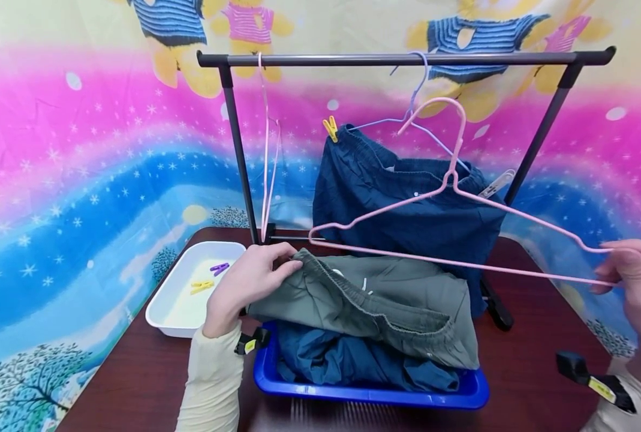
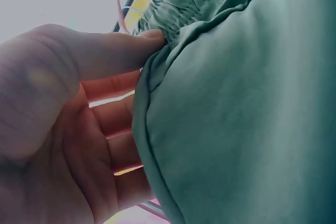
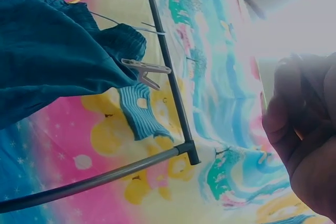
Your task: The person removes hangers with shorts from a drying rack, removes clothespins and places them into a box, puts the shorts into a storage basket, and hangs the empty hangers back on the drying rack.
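Observation:
My left hand (image 1: 250,279) pinches the elastic waistband of grey-green shorts (image 1: 315,300) at its left end; in the left wrist view the thumb lies over the gathered edge. The waistband gapes a little, with a white drawstring inside. At the right, my right hand (image 1: 635,270) grips the right corner of a pink wire hanger (image 1: 536,273), whose hook points up. That hanger stretches across above the shorts, its left corner near the waistband. Below the shorts, a blue basket (image 1: 374,396) holds crumpled dark blue cloth (image 1: 352,360).
A dark rack (image 1: 320,60) stands behind, bearing navy shorts (image 1: 352,186) on a blue hanger (image 1: 423,78), clipped by a yellow clothespin (image 1: 330,128) and a white one (image 1: 497,183). Another pink hanger (image 1: 266,162) hangs left. A white tray (image 1: 169,300) holds purple and yellow clothespins.

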